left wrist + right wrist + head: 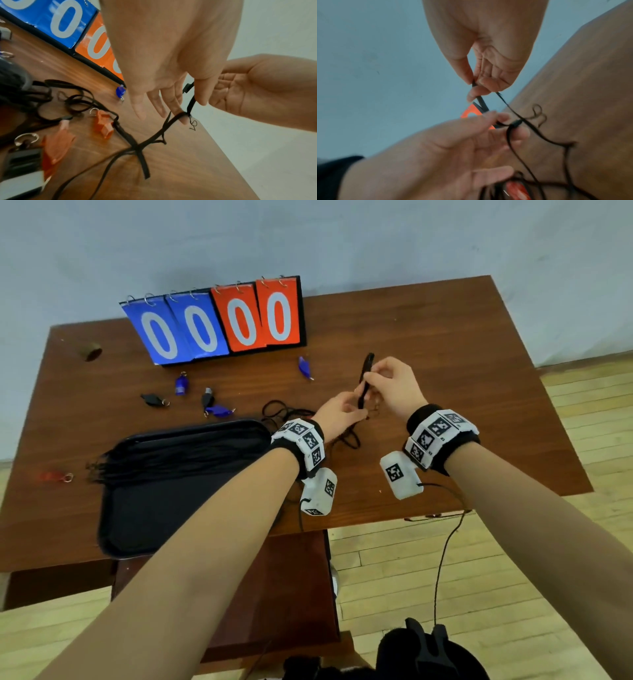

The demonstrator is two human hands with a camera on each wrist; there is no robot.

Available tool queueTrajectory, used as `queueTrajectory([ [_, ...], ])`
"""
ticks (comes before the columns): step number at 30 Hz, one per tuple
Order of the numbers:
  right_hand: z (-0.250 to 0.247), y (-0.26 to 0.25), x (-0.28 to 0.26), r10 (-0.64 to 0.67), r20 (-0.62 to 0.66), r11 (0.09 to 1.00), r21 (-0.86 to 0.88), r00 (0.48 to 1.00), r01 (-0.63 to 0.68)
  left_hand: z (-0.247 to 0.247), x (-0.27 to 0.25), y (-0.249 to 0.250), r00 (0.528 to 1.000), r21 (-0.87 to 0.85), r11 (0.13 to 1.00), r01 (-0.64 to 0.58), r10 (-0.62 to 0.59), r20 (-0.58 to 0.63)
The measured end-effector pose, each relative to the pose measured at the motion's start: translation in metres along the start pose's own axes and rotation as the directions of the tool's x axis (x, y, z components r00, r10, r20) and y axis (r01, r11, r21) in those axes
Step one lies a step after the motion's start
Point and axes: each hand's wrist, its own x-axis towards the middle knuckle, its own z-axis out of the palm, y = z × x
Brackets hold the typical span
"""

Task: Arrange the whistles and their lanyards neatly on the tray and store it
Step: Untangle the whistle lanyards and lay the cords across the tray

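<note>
Both hands hold one black lanyard (363, 392) upright above the table, right of the middle. My right hand (383, 381) pinches its upper part between thumb and fingertips (476, 86). My left hand (346, 409) pinches it lower down, the strap hooked over a fingertip (180, 115). The rest of the lanyard trails down to a loose heap of black lanyards (284, 412). A black tray (137, 529) lies at the front left with several lanyards (178, 457) laid across its far half. Blue whistles (181, 384) (304, 367) and black whistles (150, 399) lie scattered behind the tray.
A flip scoreboard (219, 323) showing zeros stands at the back of the wooden table (445, 440). A red whistle (51, 476) lies by the left edge, orange whistles (102, 124) sit among the loose lanyards, and a small brown object (91, 350) lies at the far left.
</note>
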Motion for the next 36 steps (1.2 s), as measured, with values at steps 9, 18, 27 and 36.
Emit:
queueTrajectory([
  [9, -0.009, -0.06, -0.012, -0.035, -0.092, 0.977, 0.205, 0.995, 0.053, -0.039, -0.025, 0.024, 0.988, -0.133, 0.981, -0.139, 0.129, -0.08],
  [18, 0.003, -0.074, -0.031, 0.019, -0.297, 0.976, 0.213, 0.955, 0.047, -0.102, -0.079, 0.0, 0.99, -0.257, 0.964, -0.072, 0.037, -0.139],
  [27, 0.068, -0.098, -0.078, 0.011, -0.032, 0.944, 0.33, 0.999, 0.001, -0.141, -0.135, -0.013, 0.988, -0.404, 0.902, 0.151, -0.125, 0.09],
  [36, 0.128, -0.113, -0.102, -0.029, 0.097, 0.945, 0.327, 0.995, -0.005, -0.147, -0.157, -0.027, 0.963, -0.62, 0.761, 0.188, -0.019, 0.269],
])
